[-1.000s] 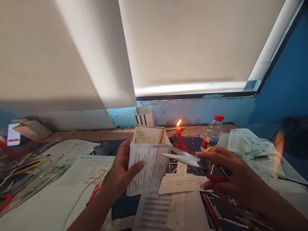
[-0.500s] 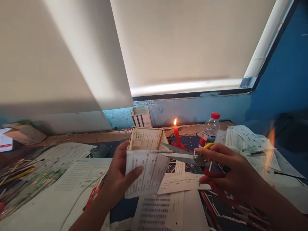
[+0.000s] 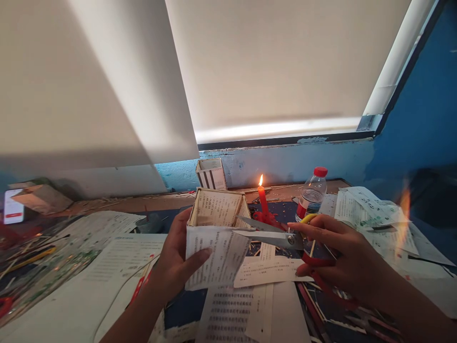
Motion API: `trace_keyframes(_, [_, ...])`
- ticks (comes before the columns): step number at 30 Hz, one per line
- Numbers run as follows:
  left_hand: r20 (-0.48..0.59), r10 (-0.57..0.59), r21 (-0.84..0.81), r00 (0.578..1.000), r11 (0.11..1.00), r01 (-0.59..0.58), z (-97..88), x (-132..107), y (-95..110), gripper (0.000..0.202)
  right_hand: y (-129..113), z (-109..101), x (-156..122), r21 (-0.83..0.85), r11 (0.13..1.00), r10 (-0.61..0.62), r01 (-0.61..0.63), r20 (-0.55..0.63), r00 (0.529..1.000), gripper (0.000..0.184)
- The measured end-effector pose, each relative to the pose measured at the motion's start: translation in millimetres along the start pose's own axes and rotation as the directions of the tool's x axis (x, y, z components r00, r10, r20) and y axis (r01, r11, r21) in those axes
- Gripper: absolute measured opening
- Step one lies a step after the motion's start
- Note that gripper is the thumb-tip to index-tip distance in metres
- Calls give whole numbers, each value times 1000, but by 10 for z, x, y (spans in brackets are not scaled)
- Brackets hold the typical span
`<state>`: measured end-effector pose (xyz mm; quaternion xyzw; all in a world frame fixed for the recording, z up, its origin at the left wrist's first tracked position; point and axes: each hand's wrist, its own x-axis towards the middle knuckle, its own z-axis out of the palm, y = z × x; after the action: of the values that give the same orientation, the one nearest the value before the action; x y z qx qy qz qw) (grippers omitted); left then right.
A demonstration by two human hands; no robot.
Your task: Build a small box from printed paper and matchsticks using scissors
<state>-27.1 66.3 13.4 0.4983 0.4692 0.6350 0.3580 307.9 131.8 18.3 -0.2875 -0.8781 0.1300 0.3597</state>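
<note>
My left hand is closed around an open-topped box covered in printed paper, thumb pressed on its front face. The front sheet hangs loose at its lower right. Scissors with red and yellow handles are in my right hand. Their blades are spread at the box's top right edge, one over the opening and one along the front. Below the blades lies a printed paper strip on larger printed sheets.
A lit red candle stands behind the scissors, near a red-capped bottle. Another small box is by the wall. Papers lie right, with a blurred flame-like glow over them. A phone leans far left.
The scissors have shifted slightly left along the box's top edge, with the blades a little wider apart. Both hands keep nearly the same place.
</note>
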Motion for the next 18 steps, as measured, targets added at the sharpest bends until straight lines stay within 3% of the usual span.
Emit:
trace_keyframes(13, [31, -18, -26, 999, 999, 19, -16, -1, 19, 90, 55, -42, -33, 28, 1000, -1, -1, 64, 998, 81])
trace_keyframes(18, [28, 13, -13, 1000, 1000, -12, -4, -8, 28, 86, 20, -17, -31, 19, 1000, 2, -3, 40, 999, 77])
